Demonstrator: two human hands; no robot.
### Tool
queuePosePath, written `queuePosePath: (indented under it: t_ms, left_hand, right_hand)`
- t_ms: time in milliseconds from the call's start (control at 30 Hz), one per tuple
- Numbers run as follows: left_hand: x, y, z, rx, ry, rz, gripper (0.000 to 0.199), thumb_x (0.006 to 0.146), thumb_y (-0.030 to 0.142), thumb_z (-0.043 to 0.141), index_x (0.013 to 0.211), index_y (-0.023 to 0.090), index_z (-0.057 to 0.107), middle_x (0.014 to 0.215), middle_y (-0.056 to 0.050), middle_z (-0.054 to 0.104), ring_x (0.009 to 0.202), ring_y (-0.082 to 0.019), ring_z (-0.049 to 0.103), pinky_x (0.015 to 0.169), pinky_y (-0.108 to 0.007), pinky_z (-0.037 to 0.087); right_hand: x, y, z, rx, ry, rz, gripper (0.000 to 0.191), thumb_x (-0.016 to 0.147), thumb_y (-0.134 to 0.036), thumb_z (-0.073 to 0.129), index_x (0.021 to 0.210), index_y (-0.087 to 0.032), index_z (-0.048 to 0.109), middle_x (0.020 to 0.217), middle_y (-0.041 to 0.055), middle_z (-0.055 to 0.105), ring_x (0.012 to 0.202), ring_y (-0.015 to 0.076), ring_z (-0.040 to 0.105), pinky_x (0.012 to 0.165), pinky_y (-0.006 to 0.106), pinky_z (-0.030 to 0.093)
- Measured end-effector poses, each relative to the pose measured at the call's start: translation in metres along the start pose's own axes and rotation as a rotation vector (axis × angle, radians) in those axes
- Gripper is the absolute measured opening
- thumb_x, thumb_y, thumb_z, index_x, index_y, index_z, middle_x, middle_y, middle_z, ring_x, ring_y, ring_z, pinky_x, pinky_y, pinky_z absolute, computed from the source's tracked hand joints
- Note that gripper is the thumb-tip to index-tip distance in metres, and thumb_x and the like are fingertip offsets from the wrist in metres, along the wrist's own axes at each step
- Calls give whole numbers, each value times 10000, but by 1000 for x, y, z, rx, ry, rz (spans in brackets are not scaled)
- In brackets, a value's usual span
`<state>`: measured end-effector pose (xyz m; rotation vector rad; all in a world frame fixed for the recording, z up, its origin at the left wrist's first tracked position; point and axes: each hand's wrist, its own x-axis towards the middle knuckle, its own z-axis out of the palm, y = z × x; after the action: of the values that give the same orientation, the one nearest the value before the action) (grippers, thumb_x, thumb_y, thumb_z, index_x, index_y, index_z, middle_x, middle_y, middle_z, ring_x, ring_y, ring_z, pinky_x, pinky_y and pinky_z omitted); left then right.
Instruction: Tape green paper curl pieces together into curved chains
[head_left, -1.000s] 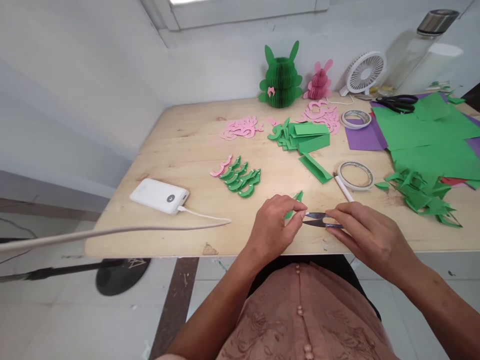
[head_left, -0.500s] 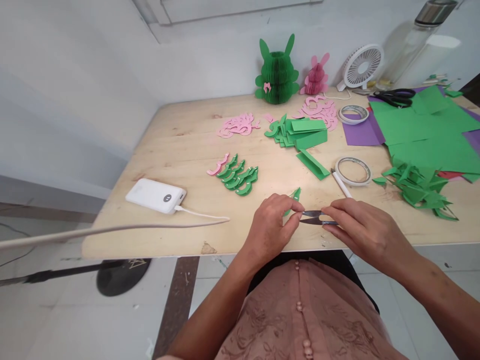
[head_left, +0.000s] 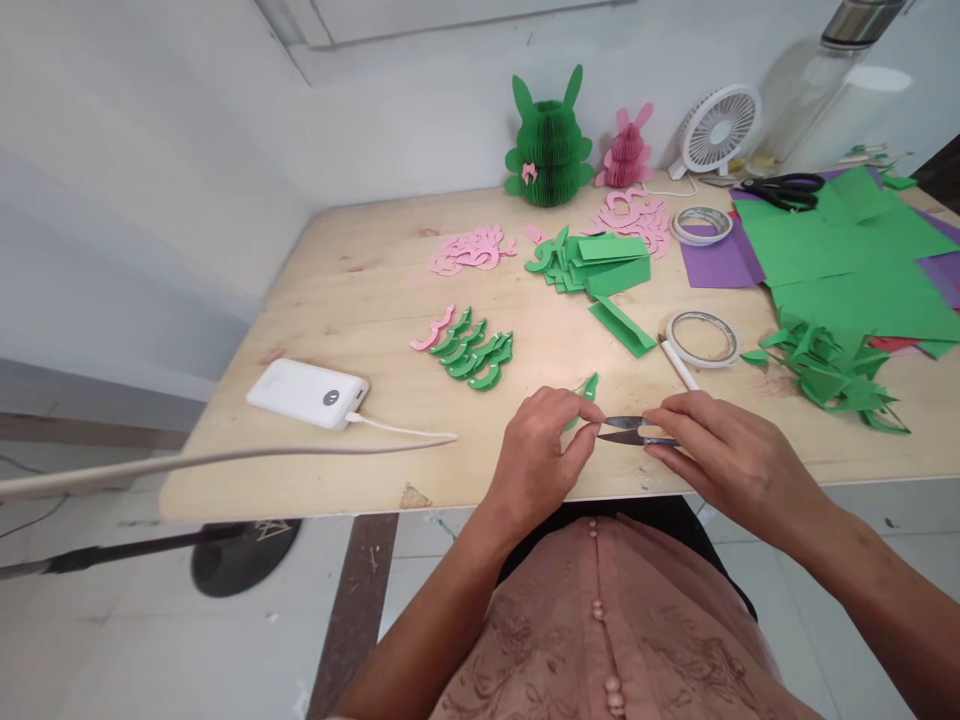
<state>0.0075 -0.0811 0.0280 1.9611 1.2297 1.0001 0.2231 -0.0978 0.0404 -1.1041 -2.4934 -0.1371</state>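
Note:
My right hand (head_left: 731, 460) is closed around small thread snips (head_left: 621, 437) at the table's front edge, their two dark blades parted and pointing left. My left hand (head_left: 541, 445) is pinched, thumb and forefinger right at the blade tips; whatever lies between them is too small to make out. Just behind those fingers shows a green paper cutout (head_left: 589, 388), partly covered by the hand. Farther left on the wood lie several curved green cutouts (head_left: 480, 355) with small white spots, beside a pink one (head_left: 433, 330).
Folded green strips (head_left: 611, 262) and pink cutouts (head_left: 472, 250) lie mid-table. Tape rolls (head_left: 703, 362) and a white pen (head_left: 679, 364) sit beyond my right hand, green scraps (head_left: 825, 370) to the right. A power bank (head_left: 300, 392) trails a cable; paper rabbits (head_left: 551, 150) stand behind.
The view has shifted slightly. Both hands and the snips keep nearly the same pose, blades still parted at the left fingertips.

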Motion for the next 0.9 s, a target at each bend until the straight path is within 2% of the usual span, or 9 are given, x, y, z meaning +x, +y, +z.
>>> queuePosePath:
  t_ms: [133, 267, 367, 500, 633, 733, 800, 867, 900]
  left_hand:
    - [-3, 1, -2, -101, 48, -45, 113, 811, 138, 547, 804, 213, 631, 806, -22, 674, 805, -174, 613, 748, -305, 473]
    - [-7, 2, -4, -253, 93, -176, 84, 795, 172, 587, 771, 209, 658, 789, -19, 687, 768, -163, 610, 719, -286, 462]
    - [-8, 3, -4, -468, 118, -339, 42, 761, 200, 641, 750, 190, 680, 755, -24, 683, 725, -150, 595, 687, -268, 453]
    - [-9, 4, -1, -828, 121, -527, 65, 711, 215, 699, 753, 166, 695, 715, -31, 667, 666, -125, 570, 588, -225, 424]
    - [-10, 6, 1, -1071, 106, -658, 130, 692, 224, 727, 786, 136, 710, 729, -48, 661, 642, -110, 554, 547, -211, 403]
    - [-12, 9, 1, -1176, 105, -707, 154, 696, 217, 726, 822, 129, 720, 746, -53, 661, 650, -109, 562, 559, -214, 412]
    - [-14, 11, 2, -1205, 102, -709, 169, 705, 220, 717, 851, 135, 726, 768, -58, 666, 660, -114, 570, 572, -222, 422]
    - [-16, 14, 3, -1199, 104, -689, 181, 715, 227, 708, 874, 145, 733, 794, -63, 671, 676, -119, 574, 585, -228, 428]
    - [-17, 15, 5, -1185, 110, -671, 182, 719, 231, 704, 879, 150, 737, 803, -64, 671, 684, -120, 574, 590, -230, 428]
  right_hand:
    - [-13, 12, 4, 21, 13, 86, 223, 903, -226, 531, 1120, -184, 562, 990, 85, 628, 853, 186, 632, 724, 303, 501]
    - [-32, 39, 13, 30, 84, 190, 241, 886, -251, 557, 1121, -205, 575, 1009, 85, 639, 882, 204, 632, 741, 322, 505]
    - [-41, 57, 21, 4, 140, 260, 226, 882, -272, 554, 1092, -202, 598, 1019, 91, 651, 900, 231, 632, 764, 359, 503]
    - [-44, 69, 29, -44, 120, 332, 236, 890, -321, 533, 1054, -180, 626, 1010, 100, 662, 911, 257, 632, 774, 395, 498]
    - [-46, 75, 32, -70, 101, 328, 250, 892, -331, 524, 1047, -174, 642, 1002, 100, 666, 915, 260, 625, 796, 403, 490]
    - [-45, 72, 29, -85, 138, 322, 244, 878, -312, 545, 1052, -172, 643, 991, 107, 667, 931, 269, 613, 836, 415, 474]
    - [-40, 60, 24, -53, 200, 376, 232, 869, -285, 558, 1060, -180, 638, 988, 102, 669, 942, 262, 608, 857, 411, 463]
    - [-30, 40, 18, 84, 265, 450, 185, 869, -269, 563, 1020, -198, 642, 956, 79, 675, 898, 228, 615, 816, 370, 472]
    - [-24, 28, 16, 199, 257, 495, 155, 872, -267, 559, 986, -208, 646, 937, 65, 676, 870, 208, 617, 787, 345, 477]
